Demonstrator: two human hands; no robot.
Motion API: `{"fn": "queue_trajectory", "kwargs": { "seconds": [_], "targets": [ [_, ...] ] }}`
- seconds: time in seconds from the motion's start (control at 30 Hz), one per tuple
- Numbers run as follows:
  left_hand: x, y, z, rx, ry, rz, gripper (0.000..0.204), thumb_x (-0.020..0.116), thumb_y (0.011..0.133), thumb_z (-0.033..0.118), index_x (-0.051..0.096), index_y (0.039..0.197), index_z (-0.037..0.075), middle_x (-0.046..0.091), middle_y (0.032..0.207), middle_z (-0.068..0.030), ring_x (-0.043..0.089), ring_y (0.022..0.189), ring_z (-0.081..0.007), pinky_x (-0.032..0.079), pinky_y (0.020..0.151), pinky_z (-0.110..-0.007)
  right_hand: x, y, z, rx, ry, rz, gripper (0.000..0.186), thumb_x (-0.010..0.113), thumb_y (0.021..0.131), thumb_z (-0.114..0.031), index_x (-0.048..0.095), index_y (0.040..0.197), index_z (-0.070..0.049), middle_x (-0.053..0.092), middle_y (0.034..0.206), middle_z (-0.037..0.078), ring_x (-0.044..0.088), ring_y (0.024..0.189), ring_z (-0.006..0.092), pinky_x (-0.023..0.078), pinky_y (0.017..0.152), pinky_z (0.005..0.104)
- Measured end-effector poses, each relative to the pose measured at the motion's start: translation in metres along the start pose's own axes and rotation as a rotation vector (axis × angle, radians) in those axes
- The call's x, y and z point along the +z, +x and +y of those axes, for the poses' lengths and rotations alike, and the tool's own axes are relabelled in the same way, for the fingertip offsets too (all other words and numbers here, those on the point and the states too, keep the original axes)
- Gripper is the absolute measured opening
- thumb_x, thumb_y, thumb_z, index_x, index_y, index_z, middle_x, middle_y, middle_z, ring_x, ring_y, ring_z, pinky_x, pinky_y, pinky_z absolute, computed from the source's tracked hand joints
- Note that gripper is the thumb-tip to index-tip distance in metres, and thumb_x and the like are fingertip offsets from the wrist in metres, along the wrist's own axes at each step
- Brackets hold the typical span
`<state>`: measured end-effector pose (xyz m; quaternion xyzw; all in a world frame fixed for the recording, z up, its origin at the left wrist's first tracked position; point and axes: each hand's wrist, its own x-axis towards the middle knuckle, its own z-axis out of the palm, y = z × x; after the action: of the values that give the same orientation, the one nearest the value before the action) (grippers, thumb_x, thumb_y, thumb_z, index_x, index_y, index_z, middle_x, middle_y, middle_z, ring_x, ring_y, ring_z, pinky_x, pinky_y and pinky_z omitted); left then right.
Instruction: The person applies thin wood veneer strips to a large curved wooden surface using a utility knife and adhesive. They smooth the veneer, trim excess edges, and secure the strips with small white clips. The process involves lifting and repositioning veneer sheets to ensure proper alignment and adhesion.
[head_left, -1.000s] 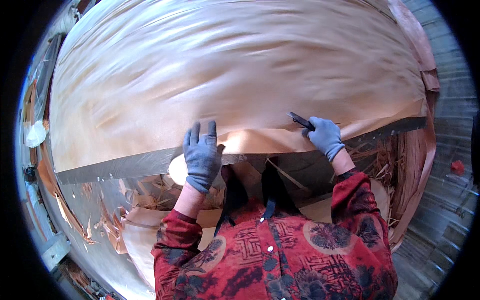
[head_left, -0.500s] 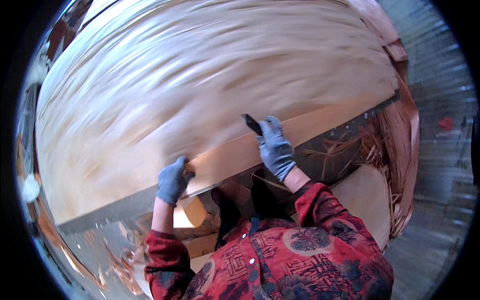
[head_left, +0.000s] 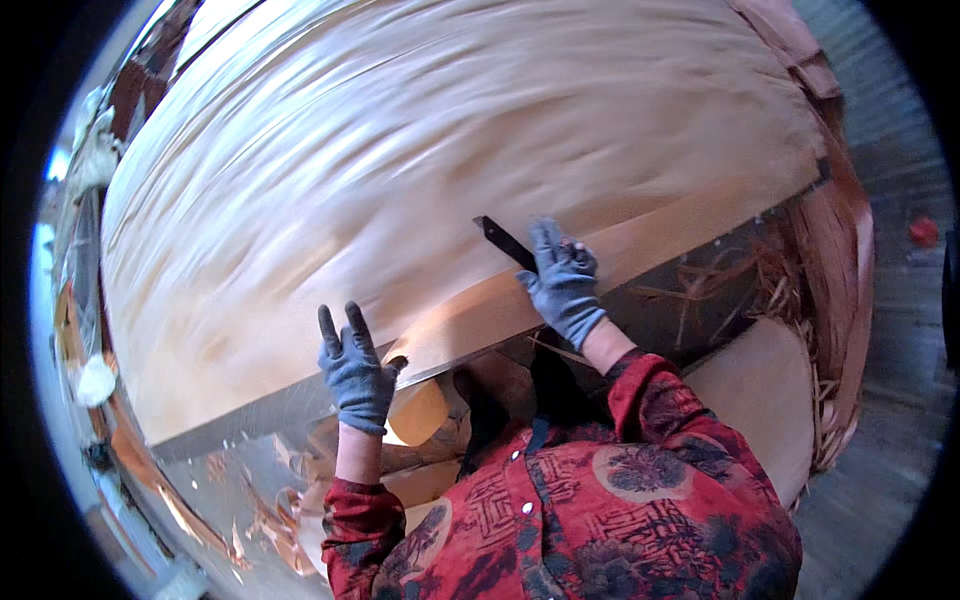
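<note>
A large wrinkled pale sheet, like wood veneer, [head_left: 450, 130] spreads over the work surface. A flatter tan strip [head_left: 690, 220] runs along its front, next to a grey metal edge [head_left: 230, 410]. My left hand [head_left: 356, 375], in a grey glove, has its fingers apart at the left end of the visible strip, thumb at the edge. My gloved right hand [head_left: 562, 285] holds a black-handled blade [head_left: 505, 240], angled up-left over the sheet just behind the strip.
Torn veneer scraps [head_left: 280, 525] and shavings lie below the edge. Layered pink-brown sheets [head_left: 840, 250] hang at the right, beside a grey floor [head_left: 890, 380] with a small red object [head_left: 923, 233]. My feet and legs are below.
My right hand has moved left along the front with the blade. My left hand has shifted left and down, closed briefly, then spread its fingers again. The view has turned.
</note>
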<state>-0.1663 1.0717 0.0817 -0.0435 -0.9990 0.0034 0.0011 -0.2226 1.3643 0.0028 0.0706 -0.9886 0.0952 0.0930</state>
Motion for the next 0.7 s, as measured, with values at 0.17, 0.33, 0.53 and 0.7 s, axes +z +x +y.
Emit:
{"fn": "queue_trajectory", "kwargs": {
  "seconds": [0.17,0.33,0.53,0.7],
  "targets": [
    [-0.005,-0.020,0.005,-0.090,-0.201,0.031,0.131,0.083,0.055,0.037,-0.009,0.143,0.003,0.033,0.140,-0.0201,0.007,0.138,-0.0375,0.022,0.106,-0.047,-0.006,-0.006,0.010,-0.134,0.112,0.032,0.081,0.068,0.069,-0.045,0.038,0.133,-0.006,0.038,0.135,0.013,0.045,0.107,0.0280,0.033,0.089,0.0429],
    [-0.017,-0.027,0.045,-0.037,-0.172,0.305,0.116,0.076,0.068,0.037,-0.006,0.143,0.003,0.041,0.136,-0.0180,0.003,0.137,-0.0408,0.014,0.108,-0.050,-0.014,0.000,0.022,-0.200,0.175,-0.049,0.087,0.070,0.065,-0.049,0.037,0.133,-0.006,0.039,0.132,0.013,0.044,0.106,0.0273,0.032,0.089,0.0428],
    [-0.013,-0.019,0.095,0.053,-0.379,0.319,0.110,0.072,0.073,0.031,-0.008,0.143,0.004,0.045,0.131,-0.0225,0.001,0.137,-0.0424,0.014,0.108,-0.051,-0.021,0.000,0.030,-0.135,0.160,-0.178,0.091,0.070,0.064,-0.050,0.035,0.135,-0.004,0.036,0.135,0.016,0.043,0.111,0.0325,0.032,0.093,0.0463],
    [0.003,-0.004,0.111,0.180,-0.405,0.324,0.109,0.071,0.074,0.029,-0.009,0.143,0.006,0.045,0.131,-0.0185,0.003,0.137,-0.0428,0.019,0.106,-0.053,-0.024,0.003,0.021,-0.117,0.179,-0.203,0.090,0.068,0.067,-0.050,0.032,0.136,-0.004,0.034,0.137,0.018,0.041,0.115,0.0348,0.032,0.094,0.0465]
  ]
}}
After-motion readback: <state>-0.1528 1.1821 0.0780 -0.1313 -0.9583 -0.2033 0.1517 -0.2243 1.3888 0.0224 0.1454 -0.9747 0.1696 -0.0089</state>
